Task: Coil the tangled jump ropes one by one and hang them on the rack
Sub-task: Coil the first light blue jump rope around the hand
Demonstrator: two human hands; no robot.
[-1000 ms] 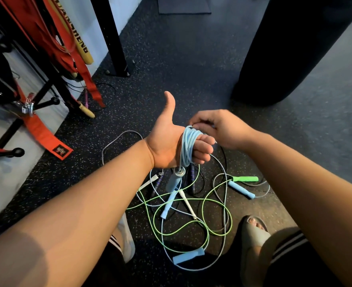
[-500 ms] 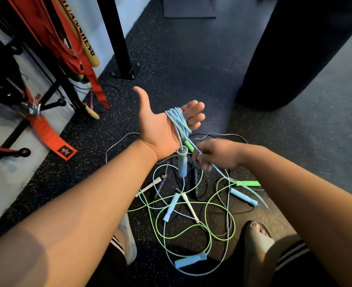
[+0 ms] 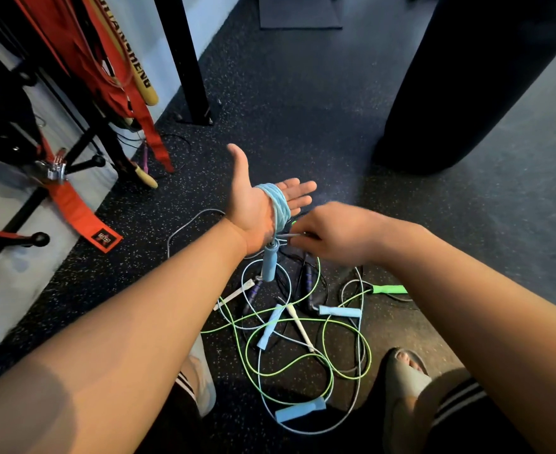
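The floor (image 3: 302, 126) lies beneath both grips, and a black bag (image 3: 466, 77) stands on it well beyond the right grip (image 3: 332, 231). The rack (image 3: 86, 162), with knobbed pegs, is set well apart to the left of the left grip (image 3: 257, 211). A tangle (image 3: 302, 326) of green, blue, white and dark ropes is spread on the floor under the grips.

The left grip is held palm up and spread, fingers straight and thumb out. The rope (image 3: 278, 204) is wound round its palm in many turns. The right grip, just beside the left grip's heel, is curled, and a strand of the rope appears to be pinched in it, though the fingertips are blurred. The handle (image 3: 269, 262) hangs just below the left grip's heel.

Coiling is judged to be in hand and far along for this rope. Next, the pinched strand would need to be drawn clear of the tangle and laid over the palm. Only then could the coil be slipped off and carried left to a peg.

The turns are laid across the palm, from thumb web to little-finger edge. The handle's long axis is near upright, cap toward the grip, free end pointed at the floor.
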